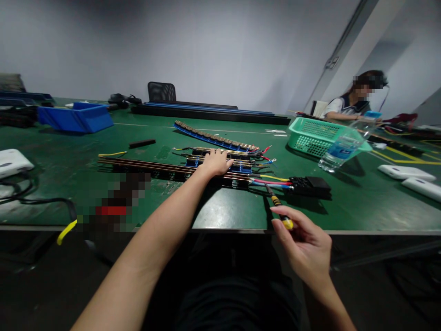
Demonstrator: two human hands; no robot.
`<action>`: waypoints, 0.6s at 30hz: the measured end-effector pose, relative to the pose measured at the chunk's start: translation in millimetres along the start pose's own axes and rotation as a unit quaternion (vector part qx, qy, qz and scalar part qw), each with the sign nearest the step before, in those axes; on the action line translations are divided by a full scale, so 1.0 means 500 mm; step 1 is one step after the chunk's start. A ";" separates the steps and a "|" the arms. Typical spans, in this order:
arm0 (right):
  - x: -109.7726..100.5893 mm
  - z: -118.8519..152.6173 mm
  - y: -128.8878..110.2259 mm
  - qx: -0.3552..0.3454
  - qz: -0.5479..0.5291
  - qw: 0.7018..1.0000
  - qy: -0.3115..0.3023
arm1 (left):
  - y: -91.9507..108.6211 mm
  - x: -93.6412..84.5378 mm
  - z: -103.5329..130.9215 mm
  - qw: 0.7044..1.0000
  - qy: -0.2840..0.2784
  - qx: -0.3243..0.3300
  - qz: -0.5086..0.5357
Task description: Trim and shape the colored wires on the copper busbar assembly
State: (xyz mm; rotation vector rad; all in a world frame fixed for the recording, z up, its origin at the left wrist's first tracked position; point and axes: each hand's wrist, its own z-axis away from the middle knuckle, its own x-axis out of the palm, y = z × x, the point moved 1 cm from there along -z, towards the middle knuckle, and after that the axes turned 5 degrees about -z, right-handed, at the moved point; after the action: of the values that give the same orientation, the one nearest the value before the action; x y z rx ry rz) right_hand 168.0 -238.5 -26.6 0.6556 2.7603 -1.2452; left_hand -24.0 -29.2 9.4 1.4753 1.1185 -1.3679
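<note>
Head view: the left hand lies flat, fingers released, pressing down on a stack of long strip assemblies that rest on the green desk. The strips' long axis runs left to right across the desk, tilted slightly, with their wired ends toward the right. There, coloured wires lead off to a black connector block just beyond the strips' right end.

The right hand is at the near edge of the desk, its grip clenched on the yellow-and-black handle of a screwdriver. The shaft points away from the person and slightly left, its tip ending near the wired end of the strips, just beside the red and blue leads. So the strips' wired end lies ahead and to the left of the right hand, while the left hand already sits on the middle of the stack.

Further back lies another blue strip. A green basket and a water bottle stand to the right, a blue bin far left. Another person sits at the far right corner.
</note>
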 end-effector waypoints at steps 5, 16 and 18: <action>0.009 0.006 0.001 -0.016 0.005 1.000 -0.023 | 0.000 0.002 -0.002 1.000 -0.005 -0.003 0.004; 0.018 0.004 -0.006 -0.019 0.014 1.000 -0.017 | 0.000 0.000 -0.002 1.000 -0.006 -0.003 0.002; 0.018 0.005 -0.007 -0.010 0.008 1.000 -0.011 | 0.000 0.000 -0.003 1.000 -0.005 -0.003 0.003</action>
State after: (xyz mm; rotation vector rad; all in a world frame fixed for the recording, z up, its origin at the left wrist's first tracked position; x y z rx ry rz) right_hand 158.3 -239.3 -27.6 0.6559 2.7397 -1.2138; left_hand -23.8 -27.9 9.5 1.4656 1.1103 -1.3652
